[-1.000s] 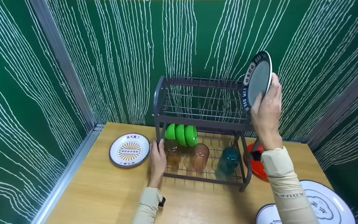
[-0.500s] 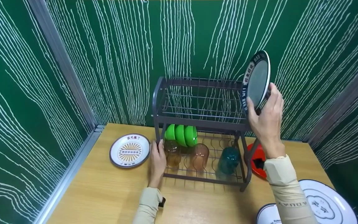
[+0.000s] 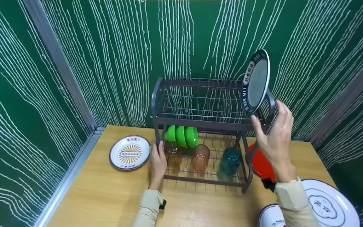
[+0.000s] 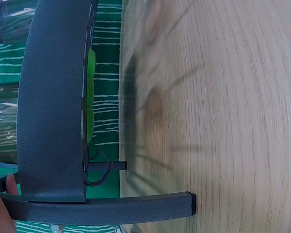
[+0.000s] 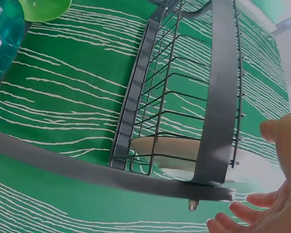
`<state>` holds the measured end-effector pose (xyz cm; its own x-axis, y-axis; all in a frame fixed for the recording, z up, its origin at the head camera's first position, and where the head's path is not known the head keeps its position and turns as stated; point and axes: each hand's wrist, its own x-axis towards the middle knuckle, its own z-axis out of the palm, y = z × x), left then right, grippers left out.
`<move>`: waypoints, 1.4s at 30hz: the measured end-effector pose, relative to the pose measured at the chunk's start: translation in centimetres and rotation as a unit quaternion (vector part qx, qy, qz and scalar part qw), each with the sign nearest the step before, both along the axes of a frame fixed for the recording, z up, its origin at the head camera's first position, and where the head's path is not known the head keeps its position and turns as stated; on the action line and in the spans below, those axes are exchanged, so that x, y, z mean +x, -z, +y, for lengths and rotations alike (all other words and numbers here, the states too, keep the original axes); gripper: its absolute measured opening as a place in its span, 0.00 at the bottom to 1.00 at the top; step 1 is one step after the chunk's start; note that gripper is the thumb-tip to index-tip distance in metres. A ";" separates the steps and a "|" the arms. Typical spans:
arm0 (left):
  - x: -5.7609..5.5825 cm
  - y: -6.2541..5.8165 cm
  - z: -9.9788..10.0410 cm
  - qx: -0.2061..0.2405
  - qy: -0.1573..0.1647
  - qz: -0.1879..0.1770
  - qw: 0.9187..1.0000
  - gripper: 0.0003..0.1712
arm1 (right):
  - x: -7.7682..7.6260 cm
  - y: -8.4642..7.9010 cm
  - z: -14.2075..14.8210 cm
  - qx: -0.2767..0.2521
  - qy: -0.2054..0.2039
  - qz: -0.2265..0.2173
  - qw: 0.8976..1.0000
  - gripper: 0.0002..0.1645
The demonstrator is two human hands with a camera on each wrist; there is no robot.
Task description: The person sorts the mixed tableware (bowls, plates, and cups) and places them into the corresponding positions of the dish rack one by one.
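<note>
A two-tier dark grey dish rack [image 3: 200, 121] stands on the wooden table. A plate with a dark lettered rim [image 3: 257, 82] stands on edge at the right end of its upper tier; its underside shows between the wires in the right wrist view. My right hand [image 3: 277, 142] is just in front of that end, fingers spread, holding nothing, with the thumb tip near the plate's lower edge. With my left hand [image 3: 158, 162] I grip the rack's left front post [image 4: 102, 209]. On the lower tier sit several green bowls [image 3: 181, 136] and three upturned glasses, amber [image 3: 173, 157], pink [image 3: 200, 159] and teal [image 3: 231, 161].
A patterned white plate [image 3: 130, 153] lies left of the rack. Right of it are a red dish [image 3: 262, 162], a large white plate [image 3: 329, 201] and a white dish with lettering [image 3: 271, 217] at the front edge of view. Green walls with white streaks [image 3: 121, 63] enclose the table.
My right hand has let go of the dark-rimmed plate and moved down and back from it. The plate stays upright in the rack. My left hand keeps its hold on the post.
</note>
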<state>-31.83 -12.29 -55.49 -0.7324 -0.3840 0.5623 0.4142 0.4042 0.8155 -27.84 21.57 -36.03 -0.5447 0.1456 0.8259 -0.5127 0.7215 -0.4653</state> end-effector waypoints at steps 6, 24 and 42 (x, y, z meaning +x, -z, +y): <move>0.1 -0.1 -0.2 0.000 0.004 -0.004 1.000 0.10 | 2.9 1.8 0.7 -0.007 0.002 -0.027 1.000 0.43; 0.4 -0.6 -0.4 0.014 -0.006 0.006 1.000 0.10 | 10.9 7.9 3.5 -0.036 0.127 -0.185 0.974 0.45; 0.2 -0.4 -1.6 0.013 -0.014 -0.001 1.000 0.10 | 15.9 14.6 8.2 -0.057 0.275 -0.368 0.886 0.51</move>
<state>-31.59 -13.89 -55.12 -0.7225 -0.4197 0.5493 0.4004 0.3937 0.8275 -11.98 29.73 -50.64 -0.7499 0.6168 0.2392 0.3751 0.6943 -0.6142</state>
